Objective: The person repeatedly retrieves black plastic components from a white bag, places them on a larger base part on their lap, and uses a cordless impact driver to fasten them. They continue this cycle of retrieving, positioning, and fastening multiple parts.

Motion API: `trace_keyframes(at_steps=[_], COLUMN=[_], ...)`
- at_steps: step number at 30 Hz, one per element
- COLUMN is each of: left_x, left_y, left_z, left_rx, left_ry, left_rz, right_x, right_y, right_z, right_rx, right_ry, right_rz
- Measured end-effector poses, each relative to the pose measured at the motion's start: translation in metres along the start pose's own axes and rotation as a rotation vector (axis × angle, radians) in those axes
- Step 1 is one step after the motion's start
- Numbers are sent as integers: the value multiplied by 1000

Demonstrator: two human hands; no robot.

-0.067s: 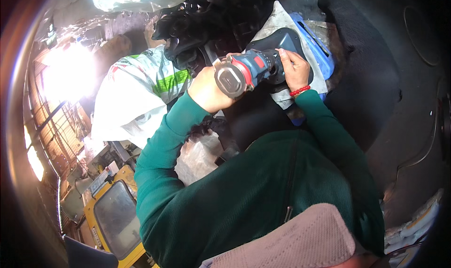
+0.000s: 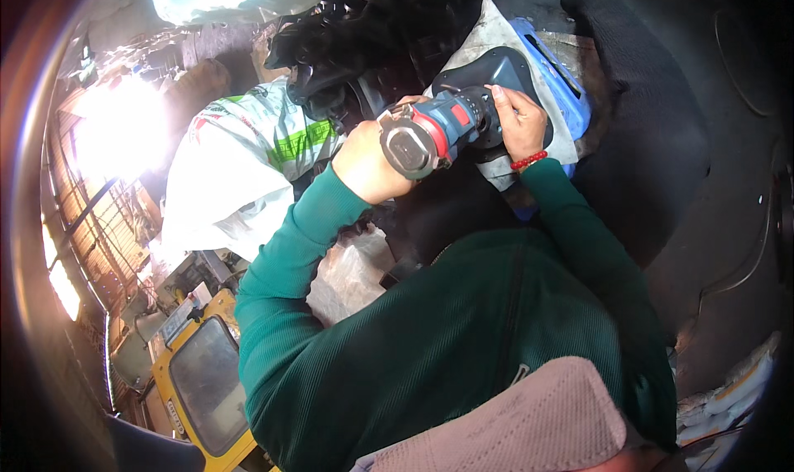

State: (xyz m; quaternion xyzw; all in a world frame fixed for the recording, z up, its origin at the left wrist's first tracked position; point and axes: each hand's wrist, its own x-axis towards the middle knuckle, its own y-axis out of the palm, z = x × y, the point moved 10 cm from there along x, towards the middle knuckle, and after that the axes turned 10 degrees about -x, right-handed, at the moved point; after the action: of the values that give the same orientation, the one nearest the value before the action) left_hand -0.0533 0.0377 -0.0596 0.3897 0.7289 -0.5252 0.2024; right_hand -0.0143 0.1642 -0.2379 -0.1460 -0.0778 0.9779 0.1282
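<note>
My left hand (image 2: pixel 364 166) is wrapped round a blue and red cordless drill (image 2: pixel 447 123), which points away from me and to the right. The drill's front end is over a black moulded plastic part (image 2: pixel 503 65). Close to the chuck, my right hand (image 2: pixel 523 131) has its thumb and fingers pinched together at the part's right side. Whatever is between those fingertips is too small to make out. Under the black part lies a dirty pale sheet (image 2: pixel 486 32), with a blue plastic piece (image 2: pixel 571 106) beneath its right edge.
Black plastic parts (image 2: pixel 331 50) are heaped beyond my left hand. A white sack (image 2: pixel 227 170) with a green stripe stands to the left. At lower left is a yellow-framed panel (image 2: pixel 203 381). A clear plastic bag (image 2: pixel 351 277) lies beside my left forearm.
Both hands stay almost where they were. The drill and my left hand have shifted very slightly toward me and to the right.
</note>
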Motion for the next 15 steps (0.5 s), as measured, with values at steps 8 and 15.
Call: trace_keyframes(at_steps=[8,15], left_x=[38,24], left_y=[9,-3], left_z=[7,-1], left_rx=[-57,-147], left_ry=[73,47], left_rz=[-15,-112], right_x=[28,25], right_y=[-5,-4], right_z=[-7,-13], right_rx=[3,12], right_ry=[-73,-60], right_rz=[-39,-54])
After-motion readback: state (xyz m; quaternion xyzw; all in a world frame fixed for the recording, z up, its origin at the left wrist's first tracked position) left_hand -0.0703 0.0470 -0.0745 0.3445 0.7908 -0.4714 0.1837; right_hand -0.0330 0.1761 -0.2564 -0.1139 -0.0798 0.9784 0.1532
